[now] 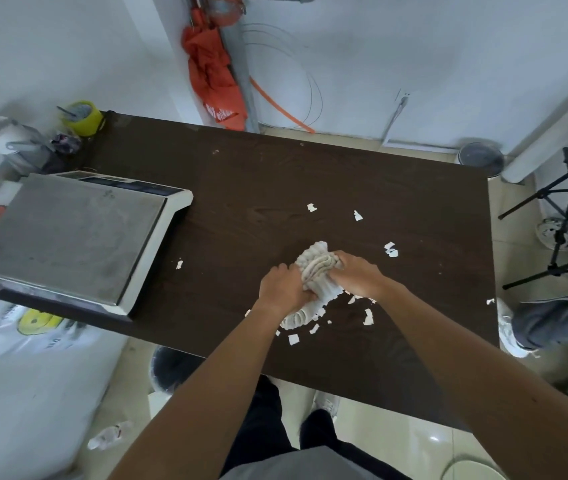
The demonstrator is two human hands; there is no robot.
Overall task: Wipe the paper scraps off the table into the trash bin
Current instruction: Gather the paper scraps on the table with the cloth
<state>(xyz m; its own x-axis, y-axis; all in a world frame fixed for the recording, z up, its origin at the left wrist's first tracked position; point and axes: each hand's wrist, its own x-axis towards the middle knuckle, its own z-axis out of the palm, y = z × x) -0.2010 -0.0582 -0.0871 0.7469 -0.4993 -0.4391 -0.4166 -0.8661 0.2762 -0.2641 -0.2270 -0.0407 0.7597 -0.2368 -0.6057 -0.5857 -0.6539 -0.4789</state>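
Scale (67, 233) left on table (310, 168); scraps (391, 250) scattered around cloth (317, 263).

shop backroom, by its weighing scale (67, 233)

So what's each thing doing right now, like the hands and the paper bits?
Left hand, grips the cloth.
Right hand, grips the cloth.
Cloth, bunched up on the table.
Paper scraps, scattered on the table.
Trash bin, on the floor, partly under the table's near edge.
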